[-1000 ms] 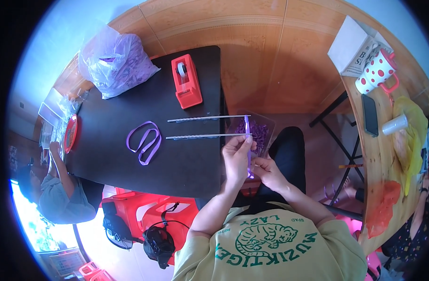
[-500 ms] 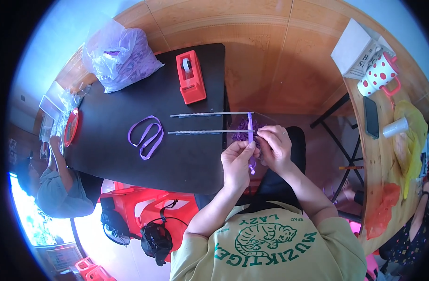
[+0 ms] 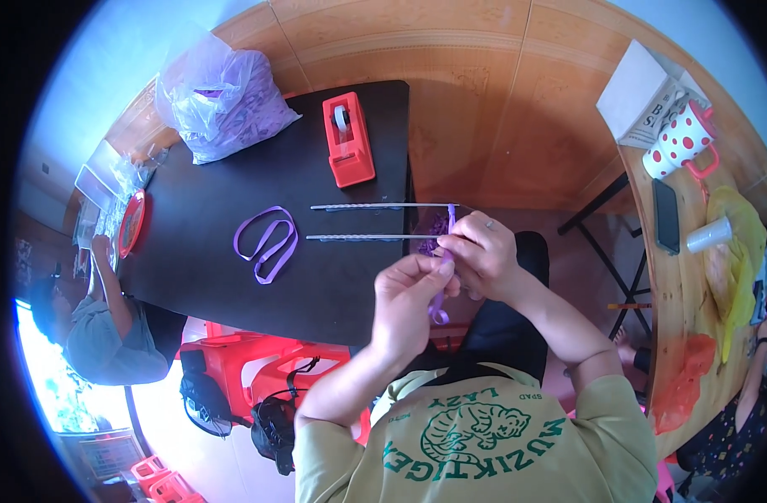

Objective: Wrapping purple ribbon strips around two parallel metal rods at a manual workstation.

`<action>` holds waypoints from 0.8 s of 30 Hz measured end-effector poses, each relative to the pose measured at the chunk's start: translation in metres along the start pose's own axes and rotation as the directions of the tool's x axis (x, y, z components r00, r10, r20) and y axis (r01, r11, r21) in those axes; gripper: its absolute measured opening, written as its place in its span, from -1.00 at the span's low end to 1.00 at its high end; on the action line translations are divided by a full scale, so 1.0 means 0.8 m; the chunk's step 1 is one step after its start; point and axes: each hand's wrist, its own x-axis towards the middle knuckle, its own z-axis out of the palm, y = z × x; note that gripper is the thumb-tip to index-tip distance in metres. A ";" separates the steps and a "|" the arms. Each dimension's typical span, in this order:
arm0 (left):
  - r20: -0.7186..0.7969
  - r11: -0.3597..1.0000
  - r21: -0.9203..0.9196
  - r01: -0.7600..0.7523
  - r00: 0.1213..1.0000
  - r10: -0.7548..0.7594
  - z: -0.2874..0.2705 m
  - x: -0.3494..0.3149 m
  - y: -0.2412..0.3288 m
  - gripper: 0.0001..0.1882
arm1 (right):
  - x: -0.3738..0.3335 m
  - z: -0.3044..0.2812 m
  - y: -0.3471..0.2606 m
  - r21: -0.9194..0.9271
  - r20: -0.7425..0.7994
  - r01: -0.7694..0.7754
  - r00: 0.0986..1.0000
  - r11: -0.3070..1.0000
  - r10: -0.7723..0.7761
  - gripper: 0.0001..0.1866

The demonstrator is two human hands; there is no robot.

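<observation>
Two thin metal rods (image 3: 358, 238) jut over the right edge of the dark table. A purple ribbon (image 3: 451, 216) hangs around the far rod's end and runs down to my hands. My left hand (image 3: 410, 293) pinches the ribbon between thumb and forefinger, with a loose tail curling below. My right hand (image 3: 484, 251) is closed at the same ribbon, its fingertips by the near rod's tip and hiding part of it. On the table left of the rods lies a loose loop of purple ribbon (image 3: 293, 247). Behind the near rod, shredded purple pieces (image 3: 434, 228) show lower down.
On the dark table (image 3: 207, 201) stand a red tape dispenser (image 3: 348, 155), a plastic bag of purple pieces (image 3: 233, 117) and a red tray (image 3: 133, 224). A wooden table (image 3: 652, 335) at right holds a phone (image 3: 666, 216) and dotted tumbler (image 3: 681, 141). Another person (image 3: 119, 335) sits at left.
My left hand has moved left and slightly down with the ribbon. My right hand has shifted left and up toward the rod tips. The ribbon's lower part now slants leftward.
</observation>
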 end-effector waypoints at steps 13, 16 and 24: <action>0.160 0.941 0.082 -0.328 0.936 0.313 0.053 0.135 0.167 -0.62 | 0.056 0.004 0.076 0.373 0.503 -0.790 0.612 0.486 0.610 -0.77; 0.246 0.913 0.145 -0.381 0.908 0.340 0.058 0.080 0.157 -0.63 | 0.049 0.011 0.100 0.481 0.518 -0.831 0.527 0.280 0.674 -0.78; 0.372 0.870 0.492 -0.028 0.911 -0.181 -0.018 -0.032 -0.036 -0.85 | 0.029 0.038 0.124 0.442 0.658 -0.897 0.308 -0.022 0.687 -0.75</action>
